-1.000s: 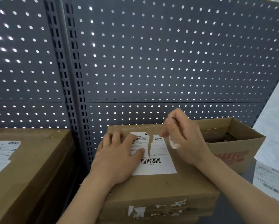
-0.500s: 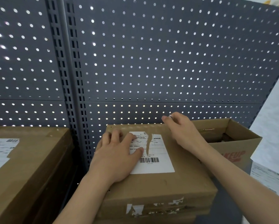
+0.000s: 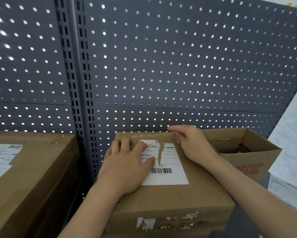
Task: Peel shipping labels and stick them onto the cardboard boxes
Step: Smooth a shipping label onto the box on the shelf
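Note:
A flat cardboard box [image 3: 187,200] lies in front of me on a stack of similar boxes. On its top sits a white shipping label [image 3: 170,176] with a barcode and a tear running down from its top edge. My left hand [image 3: 125,167] lies flat on the label's left part, fingers spread and the thumb pressing beside the tear. My right hand [image 3: 190,143] rests at the box's far edge, just right of the label's top, its fingers loosely stretched to the left. I see nothing held in it.
Another closed cardboard box [image 3: 41,169] with its own label [image 3: 1,153] stands at the left. An open box [image 3: 247,152] with red print sits at the right, with label sheets [image 3: 287,191] beyond it. A grey pegboard wall [image 3: 161,66] rises right behind the boxes.
My right hand, which pinched a white scrap above the label a second ago, has lowered to the box's far edge with fingers stretched. My left hand has stayed pressed on the label.

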Demonstrator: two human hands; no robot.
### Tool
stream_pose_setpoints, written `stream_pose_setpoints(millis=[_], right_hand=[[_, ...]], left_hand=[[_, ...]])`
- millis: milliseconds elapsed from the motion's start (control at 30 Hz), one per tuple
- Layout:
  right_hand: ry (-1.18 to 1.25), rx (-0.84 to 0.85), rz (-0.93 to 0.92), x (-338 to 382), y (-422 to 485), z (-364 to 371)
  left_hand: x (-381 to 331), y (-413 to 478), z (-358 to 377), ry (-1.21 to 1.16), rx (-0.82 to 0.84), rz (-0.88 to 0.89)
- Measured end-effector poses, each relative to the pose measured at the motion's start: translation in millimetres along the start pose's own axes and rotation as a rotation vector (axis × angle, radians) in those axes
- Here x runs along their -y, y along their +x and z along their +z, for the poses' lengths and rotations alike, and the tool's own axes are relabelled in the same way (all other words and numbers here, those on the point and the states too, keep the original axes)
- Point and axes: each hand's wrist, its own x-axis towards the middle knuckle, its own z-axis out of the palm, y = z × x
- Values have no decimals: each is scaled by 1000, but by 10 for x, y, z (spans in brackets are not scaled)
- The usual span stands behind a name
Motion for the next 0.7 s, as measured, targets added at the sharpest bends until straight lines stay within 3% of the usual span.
stream_pose_setpoints(millis=[300,467,700], right_hand=[[-54,222,-130,44,-7,38],[-219,222,-219,102,-6,74],[-246,180,-280,88,-3,93]], left_hand=[[-8,0,-1,-3,10,-3],[-11,2,-4,8,23,-6],[-17,-3,-1,14,20,-6]])
